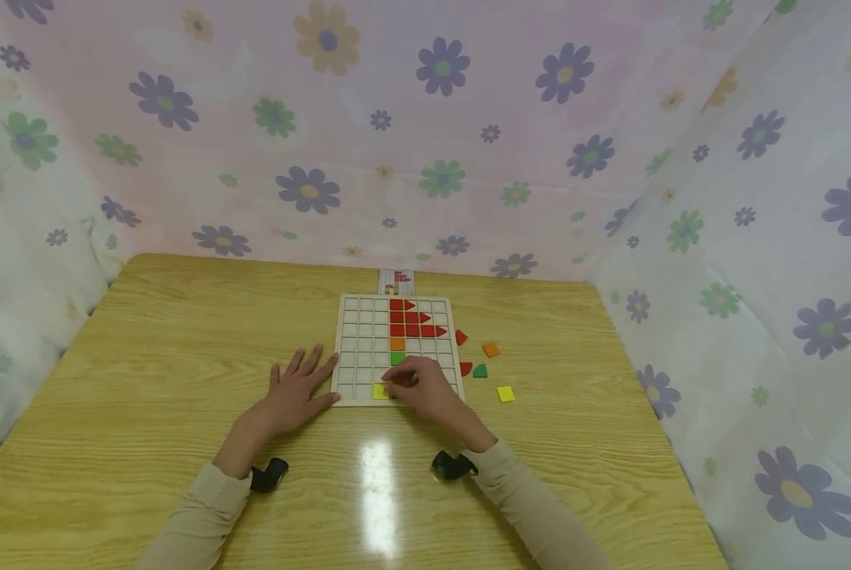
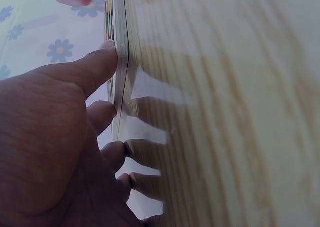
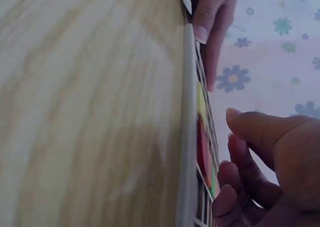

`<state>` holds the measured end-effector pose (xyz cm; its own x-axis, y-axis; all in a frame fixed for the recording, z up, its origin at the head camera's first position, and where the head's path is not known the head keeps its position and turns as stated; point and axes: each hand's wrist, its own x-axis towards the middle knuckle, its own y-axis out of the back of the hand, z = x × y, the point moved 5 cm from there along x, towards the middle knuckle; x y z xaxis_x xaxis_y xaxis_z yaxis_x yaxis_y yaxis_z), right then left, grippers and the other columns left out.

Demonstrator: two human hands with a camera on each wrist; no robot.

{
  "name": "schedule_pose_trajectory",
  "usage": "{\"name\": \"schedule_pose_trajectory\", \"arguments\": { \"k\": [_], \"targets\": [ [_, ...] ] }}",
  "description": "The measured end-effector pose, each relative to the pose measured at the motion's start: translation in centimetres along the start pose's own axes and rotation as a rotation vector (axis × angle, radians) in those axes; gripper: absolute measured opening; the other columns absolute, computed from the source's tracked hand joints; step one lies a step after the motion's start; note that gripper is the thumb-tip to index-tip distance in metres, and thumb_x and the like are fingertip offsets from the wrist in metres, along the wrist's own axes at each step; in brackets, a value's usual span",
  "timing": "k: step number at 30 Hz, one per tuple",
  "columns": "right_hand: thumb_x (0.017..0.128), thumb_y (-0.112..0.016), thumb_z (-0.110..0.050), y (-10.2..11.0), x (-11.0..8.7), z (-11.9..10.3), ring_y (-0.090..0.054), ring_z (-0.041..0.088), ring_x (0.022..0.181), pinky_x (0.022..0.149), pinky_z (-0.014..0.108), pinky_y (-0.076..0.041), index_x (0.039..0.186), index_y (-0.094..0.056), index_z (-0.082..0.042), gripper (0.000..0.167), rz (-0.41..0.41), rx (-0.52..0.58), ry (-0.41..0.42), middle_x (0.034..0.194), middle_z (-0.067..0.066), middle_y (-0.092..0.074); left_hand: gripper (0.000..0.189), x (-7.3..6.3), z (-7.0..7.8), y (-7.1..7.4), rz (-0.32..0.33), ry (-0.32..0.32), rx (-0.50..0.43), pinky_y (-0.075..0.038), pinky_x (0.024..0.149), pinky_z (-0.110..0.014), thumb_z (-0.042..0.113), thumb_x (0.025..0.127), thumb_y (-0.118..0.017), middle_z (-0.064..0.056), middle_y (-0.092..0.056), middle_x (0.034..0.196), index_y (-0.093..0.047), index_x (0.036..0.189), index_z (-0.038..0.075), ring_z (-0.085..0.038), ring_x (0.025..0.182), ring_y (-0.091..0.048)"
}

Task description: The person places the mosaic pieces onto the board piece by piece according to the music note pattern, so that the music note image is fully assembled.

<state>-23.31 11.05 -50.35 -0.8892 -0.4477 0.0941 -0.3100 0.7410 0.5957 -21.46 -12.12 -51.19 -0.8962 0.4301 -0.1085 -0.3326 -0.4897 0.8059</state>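
Note:
A wooden grid board (image 1: 347,403) lies on the table. Red squares and triangles (image 1: 412,317) form rows in its upper cells, with an orange square (image 1: 397,343) and a green square (image 1: 397,358) below. My left hand (image 1: 291,398) has its fingers spread, thumb and index finger at the board's left edge. Over the lower cells hovers my right hand (image 1: 428,388), fingers loosely bent, beside a yellow square (image 1: 379,391). In the right wrist view, a red piece (image 3: 202,149) sits in the board near my right fingertips (image 3: 234,115), which show nothing between them.
Right of the board lie loose pieces: an orange square (image 1: 491,349), a yellow square (image 1: 506,394), a green quarter-round (image 1: 480,370) and red pieces (image 1: 465,369). A printed pattern card (image 1: 405,279) lies behind the board. Flowered cloth (image 1: 368,158) hangs around the table.

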Motion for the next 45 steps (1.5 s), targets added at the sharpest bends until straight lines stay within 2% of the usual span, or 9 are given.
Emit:
{"name": "schedule_pose_trajectory", "arguments": {
  "k": [4, 10, 14, 22, 28, 32, 35, 40, 45],
  "targets": [
    [0.095, -0.073, -0.01, 1.5, -0.6, 0.1, -0.062, 0.011, 0.077, 0.068, 0.023, -0.051, 0.104, -0.079, -0.005, 0.012, -0.017, 0.044, 0.013, 0.094, 0.004, -0.074, 0.068, 0.0, 0.1, -0.1, 0.002, -0.01, -0.004, 0.001, 0.109, -0.082, 0.035, 0.105, -0.057, -0.027, -0.013, 0.166, -0.03, 0.16, 0.006, -0.055, 0.152, -0.003],
    [0.098, -0.069, -0.017, 3.9, -2.4, 0.5, -0.063, 0.015, 0.087, 0.075, 0.026, -0.052, 0.112, -0.077, -0.003, 0.021, -0.106, 0.082, -0.054, 0.104, 0.008, -0.075, 0.069, 0.2, -0.4, -0.4, 0.003, -0.017, -0.007, 0.002, 0.11, -0.081, 0.036, 0.105, -0.057, -0.027, -0.012, 0.167, -0.029, 0.161, 0.006, -0.054, 0.152, -0.002],
    [0.098, -0.069, -0.018, 5.8, -3.7, 1.2, -0.062, 0.015, 0.092, 0.079, 0.027, -0.051, 0.117, -0.075, -0.004, 0.024, -0.124, 0.019, -0.103, 0.108, 0.007, -0.074, 0.069, 0.3, -0.6, -0.5, -0.002, -0.011, -0.013, 0.004, 0.111, -0.08, 0.035, 0.105, -0.057, -0.025, -0.011, 0.168, -0.028, 0.161, 0.007, -0.053, 0.153, 0.0],
    [0.094, -0.071, -0.007, 11.2, -6.4, 3.9, -0.065, 0.025, 0.095, 0.08, 0.036, -0.054, 0.119, -0.072, 0.001, 0.026, -0.009, -0.101, -0.13, 0.107, 0.014, -0.072, 0.069, 0.2, -0.4, -0.4, -0.003, -0.012, -0.01, 0.002, 0.11, -0.08, 0.035, 0.105, -0.057, -0.026, -0.012, 0.167, -0.028, 0.161, 0.006, -0.053, 0.152, -0.001],
    [0.087, -0.076, -0.002, 14.2, -8.0, 5.7, -0.063, 0.036, 0.099, 0.082, 0.045, -0.055, 0.119, -0.071, 0.005, 0.033, -0.037, -0.202, -0.218, 0.114, 0.021, -0.07, 0.068, 0.1, -0.2, -0.2, 0.011, -0.015, 0.008, 0.0, 0.109, -0.082, 0.035, 0.105, -0.057, -0.027, -0.014, 0.166, -0.031, 0.16, 0.006, -0.054, 0.152, -0.004],
    [0.082, -0.081, -0.002, 14.7, -8.5, 7.1, -0.064, 0.038, 0.104, 0.087, 0.049, -0.054, 0.117, -0.071, 0.005, 0.037, -0.071, -0.243, -0.267, 0.117, 0.022, -0.07, 0.068, 0.1, -0.2, -0.2, 0.013, -0.019, 0.005, 0.0, 0.109, -0.082, 0.035, 0.105, -0.057, -0.027, -0.014, 0.166, -0.031, 0.16, 0.006, -0.054, 0.152, -0.004],
    [0.081, -0.084, -0.004, 14.8, -8.5, 7.9, -0.064, 0.037, 0.106, 0.09, 0.05, -0.052, 0.112, -0.074, 0.002, 0.033, -0.069, -0.257, -0.279, 0.116, 0.02, -0.071, 0.068, 0.2, -0.2, -0.3, 0.018, -0.023, -0.005, 0.0, 0.109, -0.082, 0.034, 0.105, -0.058, -0.027, -0.015, 0.166, -0.031, 0.16, 0.006, -0.055, 0.152, -0.004],
    [0.082, -0.084, -0.006, 14.6, -8.4, 8.6, -0.065, 0.03, 0.098, 0.088, 0.047, -0.052, 0.102, -0.078, -0.001, 0.022, -0.047, -0.238, -0.274, 0.107, 0.016, -0.074, 0.068, 0.2, -0.4, -0.4, 0.016, -0.021, -0.008, 0.0, 0.109, -0.082, 0.034, 0.104, -0.058, -0.027, -0.014, 0.166, -0.03, 0.16, 0.006, -0.054, 0.152, -0.003],
    [0.079, -0.087, -0.008, 14.2, -8.3, 8.6, -0.063, 0.023, 0.091, 0.083, 0.039, -0.051, 0.097, -0.079, -0.002, 0.021, 0.002, -0.246, -0.31, 0.1, 0.011, -0.074, 0.069, 0.2, -0.3, -0.3, 0.014, -0.021, -0.011, 0.001, 0.109, -0.081, 0.034, 0.104, -0.058, -0.027, -0.014, 0.166, -0.03, 0.16, 0.005, -0.054, 0.152, -0.003]
  ]
}}
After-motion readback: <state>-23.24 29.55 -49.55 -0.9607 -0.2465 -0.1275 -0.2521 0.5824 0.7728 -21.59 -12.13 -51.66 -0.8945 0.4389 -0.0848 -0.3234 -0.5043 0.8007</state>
